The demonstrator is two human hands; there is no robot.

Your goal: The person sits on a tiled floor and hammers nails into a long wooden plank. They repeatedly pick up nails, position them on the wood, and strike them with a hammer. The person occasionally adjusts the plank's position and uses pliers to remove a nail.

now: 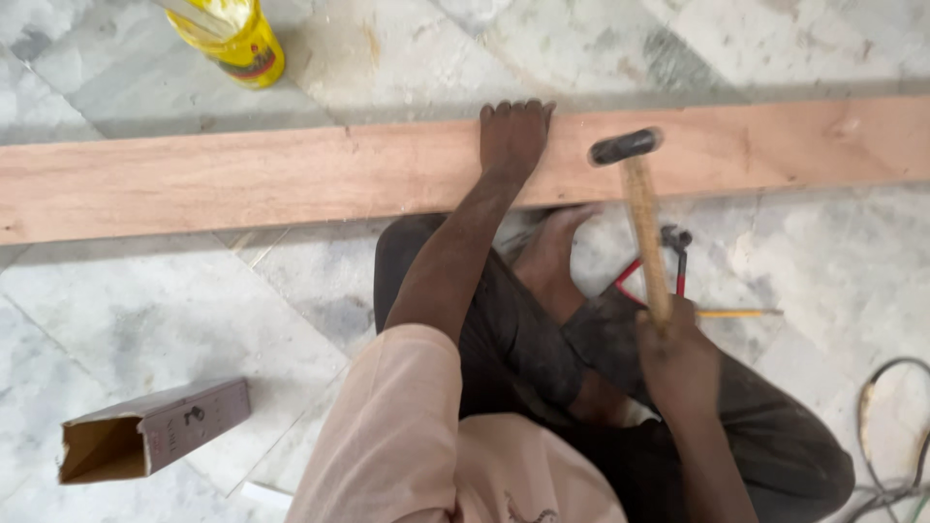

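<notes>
L hand (514, 136) lies flat, palm down on the wood plank (242, 179), fingers reaching over its far edge, empty, pressing not gripping; prob. to pin the plank so it won't shift on the marble floor (174, 310). L arm nearly straight, reaching fwd. R hand (678, 360) fisted round the lower end of the hammer (641, 213) handle, head raised above the plank just right of the L hand, slightly blurred; grip far down the handle likely for leverage. R arm bent, close to body. Hands well apart. Can't see any nail under the head. Beyond the R hand: red-handled pliers (668, 254) and a pencil (741, 313). Far left of the L hand an open cardboard box (155, 431); yellow bottle (232, 39) past the plank; cable (886, 426) at right.
</notes>
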